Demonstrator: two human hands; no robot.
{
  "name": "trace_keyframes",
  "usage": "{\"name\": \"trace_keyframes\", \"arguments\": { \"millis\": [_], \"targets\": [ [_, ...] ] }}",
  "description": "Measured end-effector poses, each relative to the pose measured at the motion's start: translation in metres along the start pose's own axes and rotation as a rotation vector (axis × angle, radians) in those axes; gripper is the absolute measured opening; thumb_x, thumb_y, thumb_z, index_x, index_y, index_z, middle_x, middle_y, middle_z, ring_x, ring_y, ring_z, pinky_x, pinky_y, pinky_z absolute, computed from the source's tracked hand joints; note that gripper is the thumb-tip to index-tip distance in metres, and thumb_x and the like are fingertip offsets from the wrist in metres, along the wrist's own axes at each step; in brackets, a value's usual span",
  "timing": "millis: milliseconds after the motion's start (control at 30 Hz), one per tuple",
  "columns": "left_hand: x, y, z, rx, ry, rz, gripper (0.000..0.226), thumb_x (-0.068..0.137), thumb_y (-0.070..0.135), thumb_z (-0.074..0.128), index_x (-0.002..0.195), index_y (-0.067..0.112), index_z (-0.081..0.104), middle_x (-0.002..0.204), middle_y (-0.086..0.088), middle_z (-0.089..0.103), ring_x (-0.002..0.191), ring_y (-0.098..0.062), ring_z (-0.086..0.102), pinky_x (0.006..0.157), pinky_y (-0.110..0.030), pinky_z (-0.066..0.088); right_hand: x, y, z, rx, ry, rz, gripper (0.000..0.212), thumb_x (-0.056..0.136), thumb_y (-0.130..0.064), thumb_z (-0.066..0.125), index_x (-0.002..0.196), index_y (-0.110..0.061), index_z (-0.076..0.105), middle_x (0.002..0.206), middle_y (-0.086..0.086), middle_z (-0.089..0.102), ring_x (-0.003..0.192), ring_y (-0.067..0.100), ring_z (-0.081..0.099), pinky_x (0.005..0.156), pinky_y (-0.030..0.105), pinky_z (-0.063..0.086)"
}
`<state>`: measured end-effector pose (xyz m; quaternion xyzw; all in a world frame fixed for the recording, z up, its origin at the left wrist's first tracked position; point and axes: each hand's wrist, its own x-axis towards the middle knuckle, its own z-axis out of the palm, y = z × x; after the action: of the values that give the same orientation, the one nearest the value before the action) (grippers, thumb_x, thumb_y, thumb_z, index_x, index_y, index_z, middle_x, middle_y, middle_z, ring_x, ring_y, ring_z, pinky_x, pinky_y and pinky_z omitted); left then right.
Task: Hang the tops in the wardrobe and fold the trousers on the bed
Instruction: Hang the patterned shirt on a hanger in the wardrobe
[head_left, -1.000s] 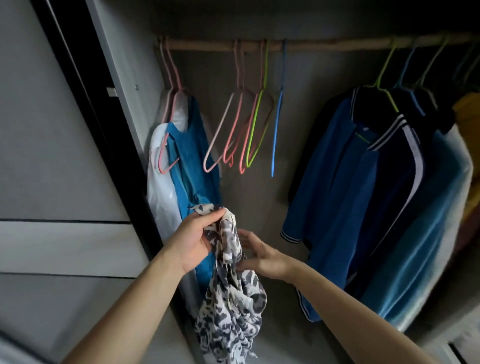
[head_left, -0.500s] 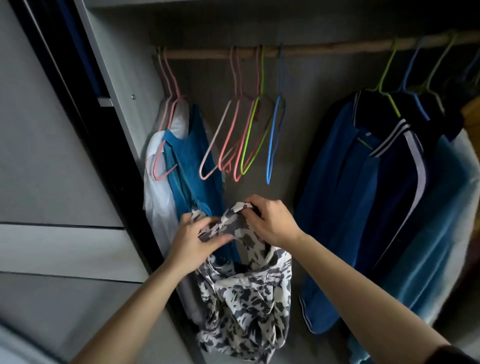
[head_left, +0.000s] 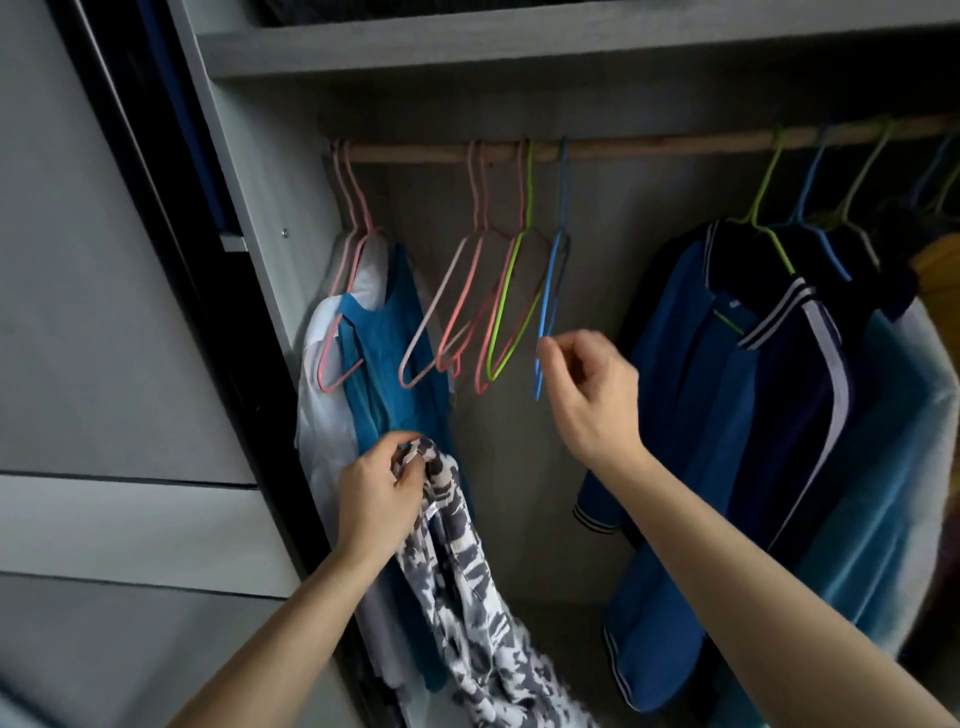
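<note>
My left hand (head_left: 376, 499) grips the top edge of a black-and-white patterned top (head_left: 462, 587), which hangs down in front of the wardrobe's left side. My right hand (head_left: 592, 384) is raised, its fingers half curled. The index fingertip is at the lower end of an empty blue hanger (head_left: 550, 291) on the wooden rail (head_left: 649, 148), and no grip on it shows. Left of the blue hanger hang an empty green hanger (head_left: 511, 306) and several empty pink hangers (head_left: 457, 306).
A blue top (head_left: 389, 374) and a white one (head_left: 322, 415) hang on pink hangers at the rail's far left. Blue and dark jackets (head_left: 753, 415) fill the right side. A grey shelf (head_left: 519, 47) runs above the rail, and a grey sliding door (head_left: 104, 364) stands at the left.
My right hand let go of the patterned top and rose to the blue hanger. The left hand now holds the top alone, so it hangs bunched. The view tilted upward.
</note>
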<state>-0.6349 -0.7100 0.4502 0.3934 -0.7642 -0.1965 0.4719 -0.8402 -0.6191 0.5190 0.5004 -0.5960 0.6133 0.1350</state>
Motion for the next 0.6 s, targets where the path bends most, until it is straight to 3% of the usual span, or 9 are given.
{"name": "trace_keyframes", "arguments": {
  "millis": [100,167,300,367,467,600],
  "targets": [
    [0.003,-0.003,-0.003,0.001,-0.024,0.018,0.015,0.086,0.006,0.07,0.097,0.016,0.072,0.054,0.022,0.057,0.056,0.005,0.055,0.054,-0.006,0.037,0.03,-0.013,0.004,0.011,0.057,0.106,0.021,0.098,-0.034,0.059,0.081,-0.022,0.063,0.076,-0.003,0.062,0.073,0.01,0.059,0.072,0.036,0.051],
    [0.003,-0.005,-0.004,-0.01,-0.026,0.009,0.015,0.086,0.009,0.07,0.097,0.018,0.072,0.054,0.02,0.057,0.057,0.005,0.056,0.055,-0.007,0.038,0.05,-0.019,0.012,-0.011,-0.05,0.208,0.019,0.097,-0.036,0.055,0.087,-0.022,0.064,0.083,-0.006,0.068,0.079,0.014,0.066,0.078,0.037,0.055],
    [0.006,-0.006,-0.003,-0.031,-0.035,-0.021,0.014,0.087,0.011,0.07,0.099,0.018,0.072,0.066,0.014,0.064,0.063,0.001,0.061,0.061,-0.008,0.039,0.08,-0.021,0.035,-0.158,-0.322,0.421,0.042,0.096,-0.042,0.05,0.084,-0.005,0.066,0.082,0.014,0.072,0.082,0.034,0.069,0.081,0.041,0.057],
    [0.007,-0.006,-0.002,-0.033,-0.047,-0.022,0.014,0.086,0.011,0.07,0.098,0.019,0.071,0.074,0.009,0.07,0.07,-0.006,0.065,0.064,-0.013,0.041,0.081,-0.017,0.041,-0.218,-0.344,0.414,0.03,0.091,-0.028,0.053,0.078,-0.007,0.07,0.082,0.014,0.072,0.079,0.026,0.067,0.073,0.035,0.057],
    [0.008,-0.008,-0.003,-0.043,-0.045,-0.035,0.015,0.085,0.011,0.072,0.096,0.021,0.072,0.076,0.009,0.071,0.071,-0.003,0.064,0.064,-0.007,0.04,0.076,-0.013,0.041,-0.168,-0.236,0.353,0.024,0.089,-0.017,0.052,0.082,-0.016,0.074,0.085,0.003,0.074,0.082,0.017,0.064,0.073,0.026,0.05],
    [0.008,-0.011,-0.003,-0.065,-0.072,-0.081,0.013,0.086,0.013,0.071,0.095,0.023,0.072,0.079,0.011,0.071,0.072,-0.003,0.065,0.068,-0.021,0.047,0.085,-0.014,0.047,-0.106,-0.301,0.504,0.04,0.094,-0.04,0.05,0.085,-0.005,0.067,0.083,0.011,0.072,0.079,0.029,0.069,0.079,0.041,0.059]
  ]
}}
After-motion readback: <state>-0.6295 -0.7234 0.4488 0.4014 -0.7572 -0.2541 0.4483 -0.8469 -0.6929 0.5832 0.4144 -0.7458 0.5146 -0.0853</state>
